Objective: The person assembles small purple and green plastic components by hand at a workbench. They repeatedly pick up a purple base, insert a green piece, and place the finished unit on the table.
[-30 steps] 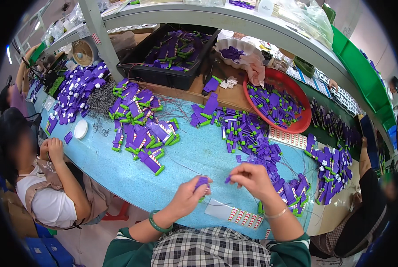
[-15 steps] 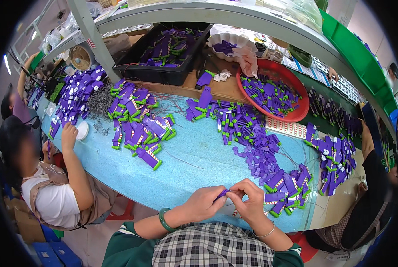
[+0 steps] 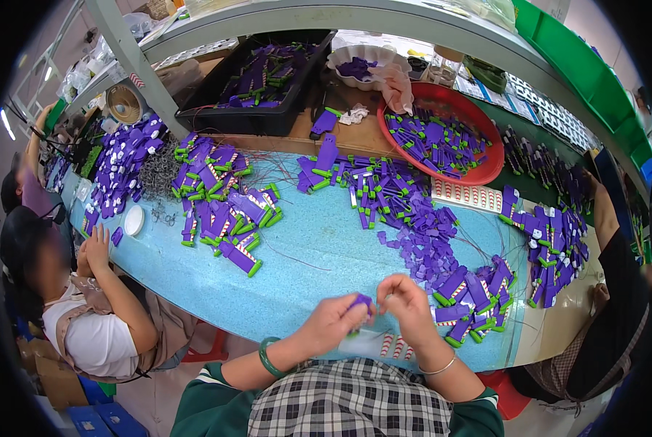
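Note:
My left hand (image 3: 331,320) is closed around a small purple plastic part (image 3: 364,299), with a bit of green showing below the fingers. Just to its right, my right hand (image 3: 411,306) is held up, apart from the part, with thumb and forefinger brought together; whatever they pinch is too small to make out. Beneath the hands, at the table's near edge, lies a sheet of red-and-white striped stickers (image 3: 397,347). Right of my right hand sits a heap of purple parts with green ends and striped stickers (image 3: 479,298). Beyond it spreads a pile of small purple pieces (image 3: 428,251).
More purple-and-green parts (image 3: 231,211) lie left of centre on the blue table (image 3: 297,255). A red basin (image 3: 486,171) and a black tray (image 3: 267,120) hold similar parts at the back. A shelf beam (image 3: 326,18) crosses above. People sit left and right, a white lid (image 3: 134,219) near the left one.
My hands have moved apart, the right lifting off the purple part, which stays in my left. The sticker sheet shows more between them. The person at left has brought their hands together.

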Demonstrator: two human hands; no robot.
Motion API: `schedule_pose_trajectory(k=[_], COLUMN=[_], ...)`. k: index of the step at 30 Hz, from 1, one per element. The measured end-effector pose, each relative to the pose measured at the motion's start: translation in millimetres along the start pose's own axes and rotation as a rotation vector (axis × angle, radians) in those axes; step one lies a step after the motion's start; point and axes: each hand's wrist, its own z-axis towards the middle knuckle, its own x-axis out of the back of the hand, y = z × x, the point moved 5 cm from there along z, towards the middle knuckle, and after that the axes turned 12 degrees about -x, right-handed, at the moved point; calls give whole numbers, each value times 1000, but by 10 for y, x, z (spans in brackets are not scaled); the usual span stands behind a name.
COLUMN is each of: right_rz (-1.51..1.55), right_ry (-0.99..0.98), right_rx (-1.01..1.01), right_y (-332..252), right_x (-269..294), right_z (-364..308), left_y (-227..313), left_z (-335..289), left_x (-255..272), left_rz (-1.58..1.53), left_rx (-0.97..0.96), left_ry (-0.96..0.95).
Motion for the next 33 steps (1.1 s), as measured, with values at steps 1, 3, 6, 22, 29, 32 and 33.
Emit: schedule_pose_trajectory(k=[1,3,6,22,29,32,33], right_rz=[149,-155,-500,-753,-582,-886,-1099], right_ry=[-101,-60,-57,44,466,773,852], right_rx=[-17,80,116,413,205,200,314], right_y=[-43,-171,-286,-554,-822,-1012,-1098], right_x=[26,-69,-240,124,1378,1667,1533], right_z=[25,17,-48,-259,-533,-793,-859], left_y=[47,88,125,81,58,85,48], left_z=[59,111,132,351,1231,1742,1851], left_x=[56,139,136,-231,610,1138,1255], left_rz=[-35,65,122,311,950,1217,1250], left_rx=[-86,-166,-174,-240,-326,-100,-61], left_ry=[62,45,39,-314,-15,255,329])
